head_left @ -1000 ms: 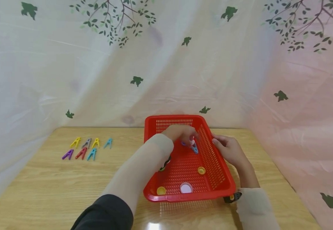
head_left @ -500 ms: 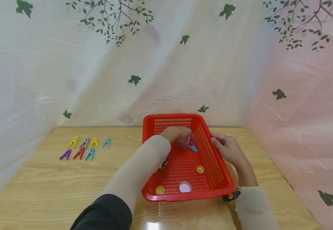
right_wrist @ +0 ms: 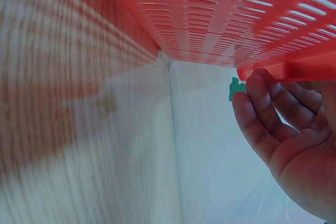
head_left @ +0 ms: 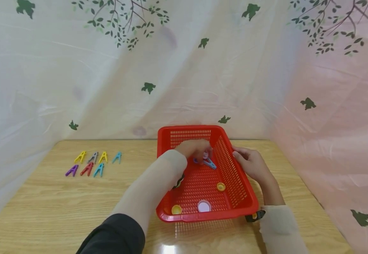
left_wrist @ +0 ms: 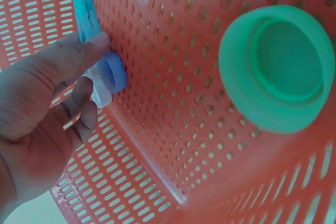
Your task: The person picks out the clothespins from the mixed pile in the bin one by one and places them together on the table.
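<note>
The red plastic basket (head_left: 209, 216) stands on the wooden table, and my left hand (head_left: 196, 149) reaches into its far part. Between thumb and fingers that hand pinches a light blue clothespin (left_wrist: 83, 4), seen close up in the left wrist view. Right behind the fingertips are a blue bottle cap (left_wrist: 118, 71) and a pale, whitish piece (left_wrist: 100, 94). A green cap (left_wrist: 283, 69) lies on the basket's floor nearer the wrist. My right hand (head_left: 252, 165) grips the basket's right rim, thumb on top and fingers underneath, as the right wrist view shows.
Several clothespins stand out in two rows on the table at left, among them a purple one (head_left: 72, 170) and a red one (head_left: 86, 169). Two yellow caps (head_left: 221, 186) and a pale pink cap (head_left: 204, 206) lie in the basket. A printed curtain (head_left: 184, 70) hangs behind.
My left hand has shifted slightly left inside the basket, the blue clothespin with it. The right hand keeps its place at the rim. The head view has moved a little.
</note>
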Available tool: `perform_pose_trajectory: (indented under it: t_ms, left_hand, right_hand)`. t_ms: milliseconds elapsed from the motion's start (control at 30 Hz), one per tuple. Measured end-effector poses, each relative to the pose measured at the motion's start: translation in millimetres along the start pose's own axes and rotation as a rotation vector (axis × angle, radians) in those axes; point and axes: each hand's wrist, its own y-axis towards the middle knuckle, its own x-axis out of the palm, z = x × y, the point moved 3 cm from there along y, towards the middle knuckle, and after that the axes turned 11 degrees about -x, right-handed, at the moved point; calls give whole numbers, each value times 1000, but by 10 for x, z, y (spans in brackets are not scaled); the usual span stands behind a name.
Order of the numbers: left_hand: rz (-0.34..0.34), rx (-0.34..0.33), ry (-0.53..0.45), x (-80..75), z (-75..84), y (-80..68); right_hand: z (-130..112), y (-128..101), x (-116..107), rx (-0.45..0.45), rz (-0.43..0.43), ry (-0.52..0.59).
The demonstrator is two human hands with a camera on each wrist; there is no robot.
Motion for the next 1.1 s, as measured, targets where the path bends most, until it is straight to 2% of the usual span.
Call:
perform_pose_trajectory:
  t_ms: [333, 433, 533, 900, 1100]
  left_hand:
    - [-3, -1, 39, 10, 3, 10]
    - [-12, 0, 9, -13, 17, -7]
    - [-18, -30, -46, -54, 30, -42]
    - [69, -49, -84, -265, 24, -187]
    - [131, -5, -81, -457, 6, -308]
  right_hand:
    - [-30, -28, -3, 8, 0, 6]
    - [-28, -30, -6, 12, 2, 9]
    - [-21, -24, -9, 11, -2, 13]
    - [-17, -24, 1, 0, -2, 15]
    - [-24, -34, 1, 5, 3, 15]
